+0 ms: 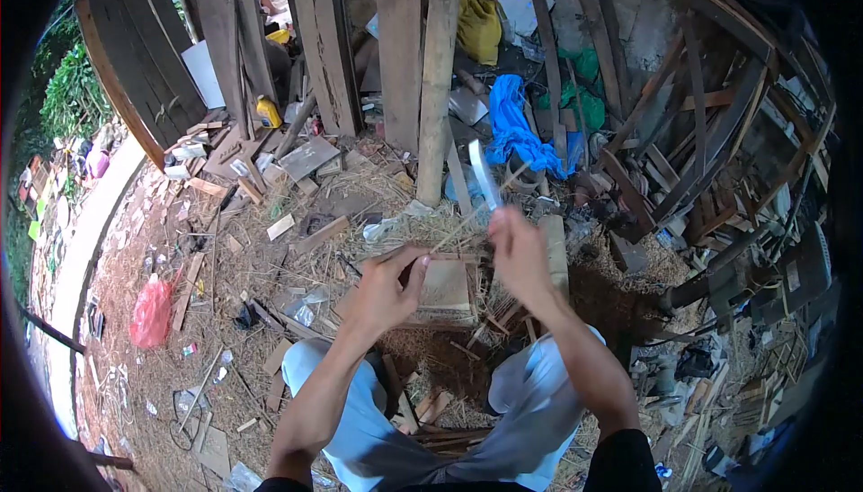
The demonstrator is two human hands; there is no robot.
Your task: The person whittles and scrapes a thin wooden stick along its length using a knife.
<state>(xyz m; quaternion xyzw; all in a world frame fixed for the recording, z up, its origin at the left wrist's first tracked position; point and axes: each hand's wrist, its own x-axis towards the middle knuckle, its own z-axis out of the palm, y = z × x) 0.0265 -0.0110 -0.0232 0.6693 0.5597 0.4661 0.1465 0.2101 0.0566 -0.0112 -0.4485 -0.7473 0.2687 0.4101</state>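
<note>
My right hand (519,254) is wrapped round the handle of a knife (484,173), whose pale blade points up and slightly left. To the left and a little lower, my left hand (394,287) is closed in a pinch at the end of a thin strip (454,233) that slants up to the right and passes near the knife. Beneath the hands lies a wooden block (445,287), in front of my knees, with thin slivers and straw around it. The two hands are apart.
A wooden post (439,87) stands just beyond the hands. Upright planks (400,51) line the back. A blue plastic bag (511,123) hangs behind the knife. A red bag (151,312) lies left on the littered ground, and curved timbers (701,114) are stacked right.
</note>
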